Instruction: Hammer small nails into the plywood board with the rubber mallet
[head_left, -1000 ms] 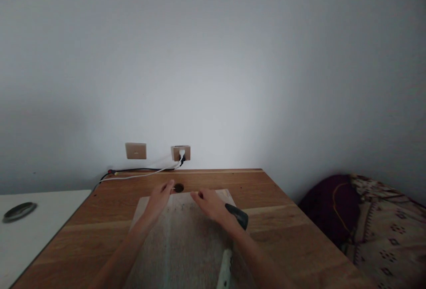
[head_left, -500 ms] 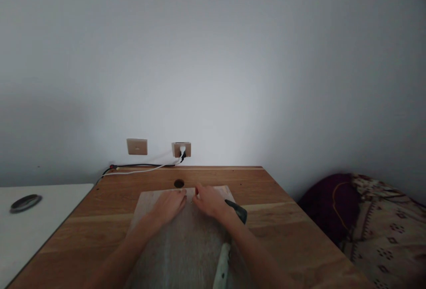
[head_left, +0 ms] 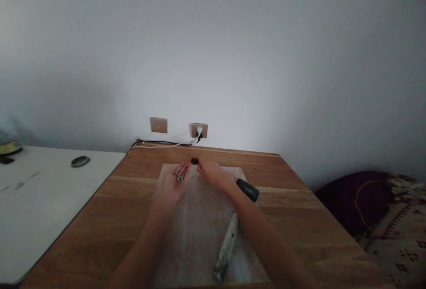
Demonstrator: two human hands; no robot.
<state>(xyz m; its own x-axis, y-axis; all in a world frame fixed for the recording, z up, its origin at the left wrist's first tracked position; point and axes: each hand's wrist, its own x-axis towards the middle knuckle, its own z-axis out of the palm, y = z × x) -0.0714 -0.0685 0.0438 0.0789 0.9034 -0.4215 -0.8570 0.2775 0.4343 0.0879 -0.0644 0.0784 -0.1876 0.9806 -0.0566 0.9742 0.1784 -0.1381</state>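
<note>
My left hand (head_left: 176,184) is turned palm up over the far left part of a worn wooden board (head_left: 196,235). Several small silvery nail-like pieces (head_left: 179,176) lie in its cupped fingers. Close by on the right, my right hand (head_left: 210,171) has its fingers pinched together near the board's far edge. What they hold, if anything, is hidden. A hammer with a dark head (head_left: 248,190) and a pale, worn handle (head_left: 228,247) rests along the board's right side. My right forearm covers part of it.
The board lies on a wooden table (head_left: 123,218) with a round dark hole (head_left: 195,161) at the back. Cables (head_left: 163,145) run along the wall to a socket (head_left: 199,130). A white surface (head_left: 43,209) with a dark round lid-like object (head_left: 80,161) adjoins on the left; patterned fabric (head_left: 402,235) is at right.
My left hand has turned from palm down to palm up, showing the silvery pieces. My right hand stays pinched near the board's far edge. The view has shifted left and down.
</note>
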